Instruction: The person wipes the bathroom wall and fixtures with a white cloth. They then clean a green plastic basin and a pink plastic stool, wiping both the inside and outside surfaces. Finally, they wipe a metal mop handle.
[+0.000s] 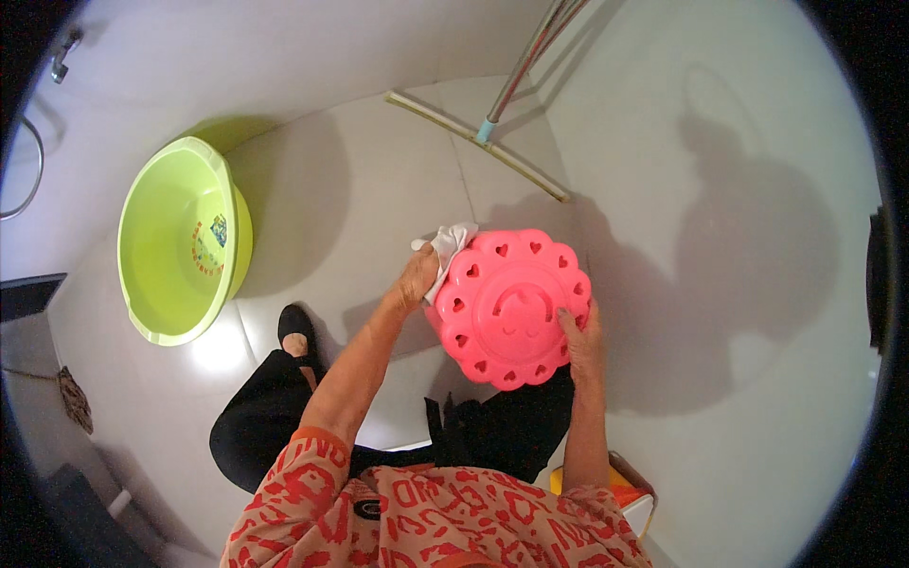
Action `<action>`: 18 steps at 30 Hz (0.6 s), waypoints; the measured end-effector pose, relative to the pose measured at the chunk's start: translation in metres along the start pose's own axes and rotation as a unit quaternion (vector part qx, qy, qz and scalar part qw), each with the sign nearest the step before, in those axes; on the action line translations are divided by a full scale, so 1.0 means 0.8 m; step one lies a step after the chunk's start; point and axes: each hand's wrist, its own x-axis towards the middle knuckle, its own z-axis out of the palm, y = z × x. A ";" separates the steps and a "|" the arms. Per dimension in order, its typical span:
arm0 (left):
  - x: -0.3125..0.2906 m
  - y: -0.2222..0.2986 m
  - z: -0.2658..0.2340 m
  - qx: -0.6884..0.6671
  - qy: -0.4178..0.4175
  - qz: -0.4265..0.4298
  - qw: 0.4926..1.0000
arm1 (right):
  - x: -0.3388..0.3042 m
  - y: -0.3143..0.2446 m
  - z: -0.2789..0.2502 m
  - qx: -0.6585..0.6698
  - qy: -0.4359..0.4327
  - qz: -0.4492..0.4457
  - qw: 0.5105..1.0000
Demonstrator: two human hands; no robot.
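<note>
A pink plastic stool [516, 308] is held up in front of me, its round scalloped top facing me. Heart-shaped holes ring the edge, and a raised smiling face is in the middle; its underside is hidden. At the right rim my right hand [585, 339] grips it, thumb on the top. My left hand [417, 277] is closed round a white cloth [449, 251] and presses it against the stool's left side.
A lime-green basin [175, 275] leans against the wall at the left. Toward the far corner, a long-handled floor squeegee [484, 133] stands with its blade on the tiles. A shower hose [36, 161] hangs far left. An orange-and-white object [632, 502] is by my right elbow.
</note>
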 end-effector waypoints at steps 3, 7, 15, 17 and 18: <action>0.010 -0.037 0.008 -0.108 0.040 0.011 0.993 | -0.001 -0.002 0.013 -0.021 -0.003 -0.013 1.000; -0.018 -0.042 -0.001 -0.109 0.117 -0.006 0.987 | 0.022 -0.038 0.023 -0.132 -0.097 -0.077 0.984; -0.064 -0.046 -0.011 -0.139 0.195 0.086 0.967 | 0.079 -0.051 0.059 -0.276 -0.131 -0.220 0.926; -0.076 0.016 -0.019 -0.161 0.123 0.118 0.972 | 0.082 -0.046 0.057 -0.260 -0.135 -0.207 0.933; -0.067 0.022 -0.025 -0.155 0.097 0.132 0.974 | 0.086 -0.047 0.060 -0.264 -0.145 -0.232 0.925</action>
